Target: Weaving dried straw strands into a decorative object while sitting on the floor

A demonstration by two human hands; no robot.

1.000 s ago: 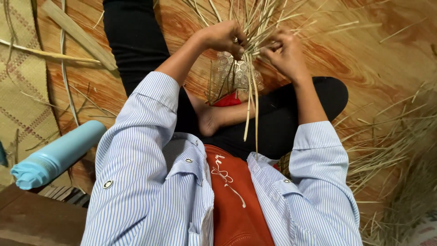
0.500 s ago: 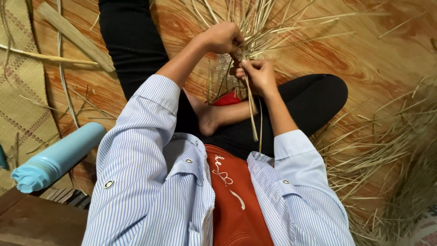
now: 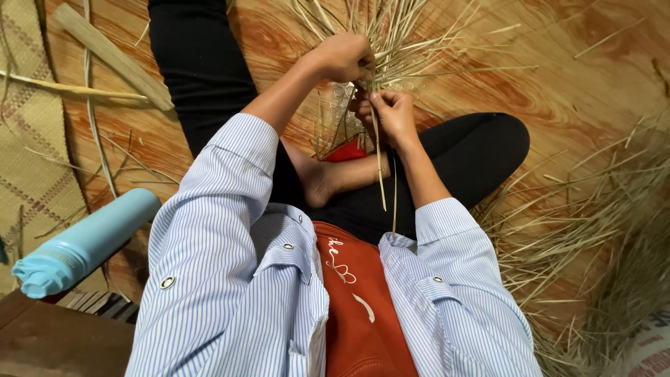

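Since a second ago the right hand has dropped in beneath the left hand, both now closed on the straw bundle over the far lap, above a clear patterned bottle.

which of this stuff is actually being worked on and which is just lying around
In hand:
- left hand gripping the fan of straw strips
- right hand pinching one long strip
- clear patterned bottle under the strips, red cap toward the foot

Lying about:
- light blue flask
- flat wooden slat
- woven mat
- loose straw pile
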